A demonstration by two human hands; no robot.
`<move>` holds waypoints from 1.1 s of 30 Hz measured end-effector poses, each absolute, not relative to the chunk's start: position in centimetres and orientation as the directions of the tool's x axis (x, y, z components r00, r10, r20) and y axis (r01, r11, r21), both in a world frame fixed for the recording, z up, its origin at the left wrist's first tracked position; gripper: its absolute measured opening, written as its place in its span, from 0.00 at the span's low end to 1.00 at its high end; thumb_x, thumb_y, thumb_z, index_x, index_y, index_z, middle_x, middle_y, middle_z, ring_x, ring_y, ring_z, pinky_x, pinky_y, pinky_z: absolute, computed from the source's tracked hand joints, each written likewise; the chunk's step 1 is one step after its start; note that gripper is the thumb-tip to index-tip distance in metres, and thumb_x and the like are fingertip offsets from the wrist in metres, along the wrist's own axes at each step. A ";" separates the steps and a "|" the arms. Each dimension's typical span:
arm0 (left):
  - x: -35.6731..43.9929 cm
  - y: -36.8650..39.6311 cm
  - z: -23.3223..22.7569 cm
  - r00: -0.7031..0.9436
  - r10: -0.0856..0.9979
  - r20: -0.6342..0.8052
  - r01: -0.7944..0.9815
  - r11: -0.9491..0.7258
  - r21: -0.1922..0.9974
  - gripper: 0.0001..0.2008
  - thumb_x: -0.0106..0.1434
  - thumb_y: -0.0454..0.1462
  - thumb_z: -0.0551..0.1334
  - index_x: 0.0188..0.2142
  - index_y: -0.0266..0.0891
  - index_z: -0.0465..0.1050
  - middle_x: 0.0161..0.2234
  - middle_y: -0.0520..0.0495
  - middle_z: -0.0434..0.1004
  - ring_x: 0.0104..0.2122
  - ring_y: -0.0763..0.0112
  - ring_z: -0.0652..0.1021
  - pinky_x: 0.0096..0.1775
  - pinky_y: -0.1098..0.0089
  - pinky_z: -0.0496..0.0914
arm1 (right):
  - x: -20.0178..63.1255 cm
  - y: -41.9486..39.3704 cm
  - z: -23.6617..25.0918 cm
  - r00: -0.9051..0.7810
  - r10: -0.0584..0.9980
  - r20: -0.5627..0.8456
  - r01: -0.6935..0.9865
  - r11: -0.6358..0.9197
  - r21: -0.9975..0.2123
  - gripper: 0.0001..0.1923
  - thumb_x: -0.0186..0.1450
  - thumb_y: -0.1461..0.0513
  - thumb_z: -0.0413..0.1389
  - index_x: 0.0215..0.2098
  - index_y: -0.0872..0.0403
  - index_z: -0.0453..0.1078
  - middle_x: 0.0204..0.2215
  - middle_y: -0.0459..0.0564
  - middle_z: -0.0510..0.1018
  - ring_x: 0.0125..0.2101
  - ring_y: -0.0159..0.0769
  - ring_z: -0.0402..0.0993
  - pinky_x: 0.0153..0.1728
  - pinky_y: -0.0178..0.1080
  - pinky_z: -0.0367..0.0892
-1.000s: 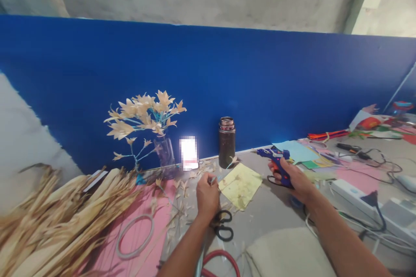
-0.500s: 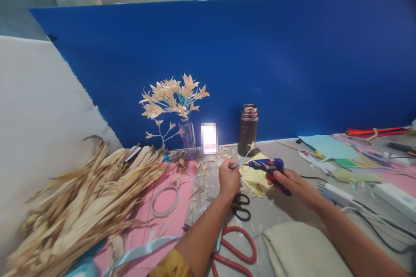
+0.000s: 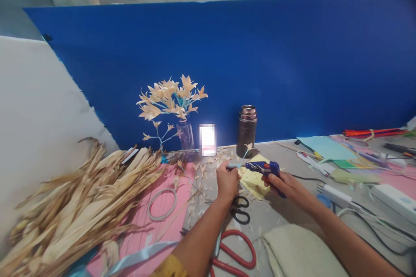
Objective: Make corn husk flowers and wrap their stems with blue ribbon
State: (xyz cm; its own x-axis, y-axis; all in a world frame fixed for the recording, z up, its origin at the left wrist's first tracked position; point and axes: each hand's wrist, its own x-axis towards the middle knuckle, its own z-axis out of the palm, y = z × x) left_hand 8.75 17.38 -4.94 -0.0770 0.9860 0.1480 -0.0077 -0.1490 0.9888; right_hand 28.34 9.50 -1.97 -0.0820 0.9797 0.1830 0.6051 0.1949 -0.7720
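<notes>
Left of the dark flask (image 3: 246,131), a big heap of dried husks (image 3: 81,199) over a pink sheet (image 3: 162,216). Further left of the flask, a small vase of husk flowers (image 3: 172,99). In front of the flask, a yellow paper (image 3: 255,179). Just above that paper, right hand (image 3: 286,184) clamped round a blue glue gun (image 3: 264,167), nozzle toward the left hand (image 3: 227,179), which pinches closed on a thin stem with a small flower (image 3: 242,158), seemingly. Below the flask, black scissors (image 3: 241,210).

Grey table (image 3: 286,218) strewn with dried husks (image 3: 74,207), pink paper (image 3: 162,229), black scissors (image 3: 241,210), red scissors (image 3: 235,253), a dark flask (image 3: 246,131).
</notes>
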 end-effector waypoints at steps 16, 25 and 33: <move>8.7 17.0 -4.7 -0.064 0.984 0.165 -0.001 -0.165 0.986 0.06 0.51 0.28 0.60 0.24 0.40 0.68 0.16 0.54 0.72 0.17 0.74 0.71 0.24 0.75 0.63 | 28.2 9.6 -2.1 -0.100 0.975 0.200 0.673 0.214 -0.708 0.27 0.71 0.44 0.42 0.28 0.52 0.70 0.24 0.48 0.75 0.26 0.38 0.69 0.26 0.38 0.63; 8.8 16.8 -4.5 -0.037 0.987 0.156 0.002 -0.156 0.988 0.05 0.53 0.29 0.60 0.25 0.40 0.67 0.16 0.55 0.71 0.15 0.75 0.69 0.23 0.75 0.63 | 28.1 9.4 -1.6 -0.107 0.980 0.167 0.694 0.194 -0.693 0.27 0.71 0.44 0.41 0.26 0.51 0.67 0.23 0.47 0.73 0.25 0.37 0.67 0.27 0.38 0.61; 8.9 16.8 -4.6 -0.036 0.985 0.167 0.017 -0.166 0.986 0.06 0.52 0.28 0.59 0.23 0.40 0.67 0.16 0.55 0.71 0.16 0.75 0.70 0.24 0.75 0.63 | 28.2 9.5 -2.0 -0.109 0.975 0.194 0.700 0.214 -0.681 0.25 0.71 0.45 0.42 0.28 0.51 0.67 0.23 0.47 0.74 0.25 0.37 0.68 0.26 0.38 0.62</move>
State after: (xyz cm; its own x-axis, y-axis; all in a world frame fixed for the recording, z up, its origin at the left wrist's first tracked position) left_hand 8.87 16.78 -4.58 -0.0361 0.9853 0.1667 0.0166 -0.1662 0.9860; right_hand 28.21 9.52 -2.02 -0.1090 0.9750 0.1937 0.7000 0.2136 -0.6815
